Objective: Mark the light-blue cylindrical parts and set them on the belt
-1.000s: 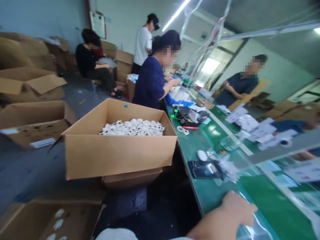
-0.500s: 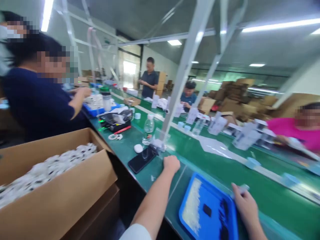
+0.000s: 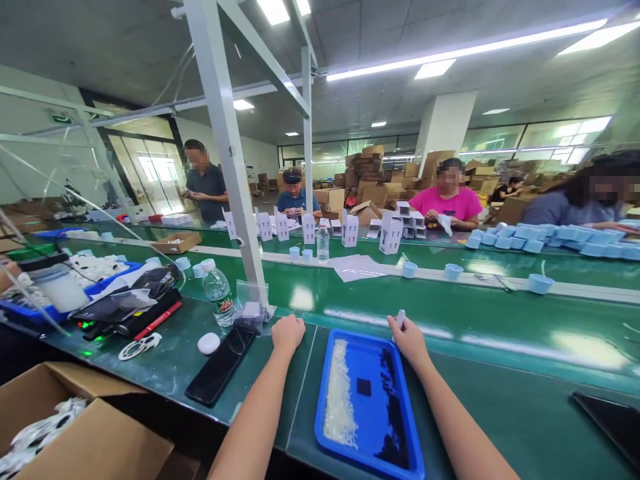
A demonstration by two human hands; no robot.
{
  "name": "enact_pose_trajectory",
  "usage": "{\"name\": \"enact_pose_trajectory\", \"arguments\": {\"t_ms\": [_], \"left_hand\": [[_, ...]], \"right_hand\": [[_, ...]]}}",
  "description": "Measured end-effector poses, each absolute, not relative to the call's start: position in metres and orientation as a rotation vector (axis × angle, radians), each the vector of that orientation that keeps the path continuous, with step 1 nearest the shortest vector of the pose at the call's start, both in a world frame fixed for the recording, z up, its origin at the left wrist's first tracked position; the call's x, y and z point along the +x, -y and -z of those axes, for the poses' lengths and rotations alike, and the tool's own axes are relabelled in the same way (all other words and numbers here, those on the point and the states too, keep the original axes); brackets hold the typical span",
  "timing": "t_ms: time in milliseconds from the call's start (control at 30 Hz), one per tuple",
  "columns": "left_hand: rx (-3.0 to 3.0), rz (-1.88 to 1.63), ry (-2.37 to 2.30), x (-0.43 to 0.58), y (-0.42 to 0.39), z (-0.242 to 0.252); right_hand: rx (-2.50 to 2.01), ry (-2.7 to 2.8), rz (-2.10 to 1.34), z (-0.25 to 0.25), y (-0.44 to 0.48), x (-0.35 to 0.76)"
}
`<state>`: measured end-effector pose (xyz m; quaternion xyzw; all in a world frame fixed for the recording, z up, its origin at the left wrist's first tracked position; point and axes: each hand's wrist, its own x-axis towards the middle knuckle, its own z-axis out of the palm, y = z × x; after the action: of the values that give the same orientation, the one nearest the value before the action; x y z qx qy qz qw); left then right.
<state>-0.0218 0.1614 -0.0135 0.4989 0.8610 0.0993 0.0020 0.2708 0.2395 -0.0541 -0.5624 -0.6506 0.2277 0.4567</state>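
My left hand (image 3: 289, 335) rests as a closed fist on the green bench, just left of a blue plastic tray (image 3: 345, 427). The tray holds a strip of white granular material and dark patches. My right hand (image 3: 410, 341) sits at the tray's far right corner, pinching a small white stick (image 3: 400, 319) between its fingers. A black smartphone (image 3: 220, 365) lies left of my left hand, with a white oval case (image 3: 209, 343) beside it. Nearby stand a water bottle (image 3: 217, 293) and a clear plastic bag (image 3: 250, 313).
A grey metal post (image 3: 230, 153) rises from the belt. Light blue cups and white paper boxes line the belt's divider. Several co-workers sit or stand beyond. A cardboard box (image 3: 85, 440) of white parts is at lower left, a black tablet (image 3: 607, 423) at right.
The view has swung right, from the cardboard box toward the long green belt. Both hands now lie on either side of the tray's far edge, and the right hand still holds the white stick.
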Motion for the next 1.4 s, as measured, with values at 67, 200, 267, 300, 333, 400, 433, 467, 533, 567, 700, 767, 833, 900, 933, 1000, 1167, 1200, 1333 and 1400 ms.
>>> {"name": "enact_pose_trajectory", "arguments": {"t_ms": [67, 200, 267, 300, 333, 400, 433, 467, 533, 567, 700, 767, 833, 900, 933, 1000, 1167, 1200, 1333, 1400], "left_hand": [[1.56, -0.292, -2.704, -0.021, -0.162, 0.012], [1.57, -0.262, -2.711, -0.021, -0.165, 0.011], [1.582, -0.248, -2.709, -0.021, -0.167, 0.011], [1.587, -0.243, -2.708, -0.021, -0.168, 0.01], [1.592, -0.24, -2.707, -0.021, -0.17, 0.01], [1.596, -0.241, -2.708, -0.022, -0.172, 0.009], [1.597, -0.245, -2.71, -0.022, -0.173, 0.009], [1.597, -0.248, -2.712, -0.022, -0.174, 0.009], [1.602, -0.254, -2.712, -0.023, -0.176, 0.009], [1.606, -0.255, -2.71, -0.023, -0.176, 0.009], [1.622, -0.254, -2.701, -0.026, -0.178, 0.011], [1.619, -0.238, -2.687, -0.028, -0.18, 0.012], [1.615, -0.208, -2.671, -0.03, -0.183, 0.012], [1.618, -0.19, -2.657, -0.031, -0.186, 0.01], [1.619, -0.186, -2.646, -0.032, -0.187, 0.009], [1.621, -0.192, -2.609, -0.033, -0.19, 0.007], [1.593, -0.223, -2.559, -0.04, -0.199, 0.004], [1.581, -0.226, -2.56, -0.041, -0.201, 0.005], [1.556, -0.237, -2.556, -0.043, -0.204, 0.006], [1.55, -0.246, -2.554, -0.043, -0.204, 0.005]], "right_hand": [[-1.389, 1.6, -0.559, 0.054, -0.24, 0.271], [-1.388, 1.589, -0.544, 0.054, -0.242, 0.271], [-1.377, 1.585, -0.544, 0.054, -0.243, 0.271], [-1.369, 1.583, -0.546, 0.054, -0.242, 0.271], [-1.361, 1.582, -0.548, 0.053, -0.242, 0.271], [-1.346, 1.576, -0.548, 0.052, -0.242, 0.27], [-1.339, 1.573, -0.548, 0.052, -0.242, 0.269], [-1.332, 1.569, -0.547, 0.051, -0.242, 0.269], [-1.319, 1.561, -0.544, 0.051, -0.242, 0.268], [-1.313, 1.557, -0.541, 0.051, -0.243, 0.268], [-1.292, 1.54, -0.519, 0.051, -0.245, 0.266], [-1.283, 1.531, -0.507, 0.052, -0.246, 0.266], [-1.276, 1.522, -0.496, 0.053, -0.248, 0.265], [-1.273, 1.514, -0.484, 0.054, -0.25, 0.265], [-1.274, 1.51, -0.477, 0.055, -0.25, 0.265], [-1.277, 1.503, -0.466, 0.056, -0.251, 0.265], [-1.304, 1.488, -0.453, 0.056, -0.254, 0.266], [-1.307, 1.487, -0.454, 0.056, -0.254, 0.265], [-1.3, 1.479, -0.452, 0.053, -0.254, 0.264], [-1.297, 1.473, -0.452, 0.052, -0.254, 0.263]]}}
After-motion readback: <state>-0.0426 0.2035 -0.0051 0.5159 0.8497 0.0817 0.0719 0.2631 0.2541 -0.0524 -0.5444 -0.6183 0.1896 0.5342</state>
